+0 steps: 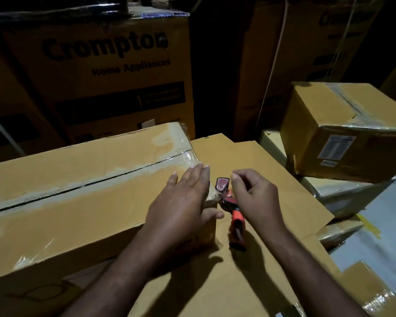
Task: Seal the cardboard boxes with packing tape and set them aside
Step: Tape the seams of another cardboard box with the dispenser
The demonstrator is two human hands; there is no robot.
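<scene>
Head view: the left hand (181, 202) lies flat on the right end of a long cardboard box (78, 202). Its fingers (197, 172) are straight and close together, and the thumb hangs over the box's end face. A seam covered with clear tape (101, 177) runs away from those fingertips to the left along the box top.

Just right of the left thumb stands a tape dispenser (237, 223) with an orange handle. The right hand (254, 197) hovers beside it with its fingers loosely curled. Whether they pinch tape or the tool cannot be told.

Under both hands and the dispenser lies a flat cardboard sheet (272, 170) that serves as the work surface.

Well beyond the right fingers, to the right, a smaller taped box (325, 124) with a white label (337, 147) sits tilted on other wrapped packages (343, 193). Beyond the left fingertips a large carton (114, 88) printed "Crompton Home Appliances" stands among other tall cartons. The room is dim and crowded with them.
</scene>
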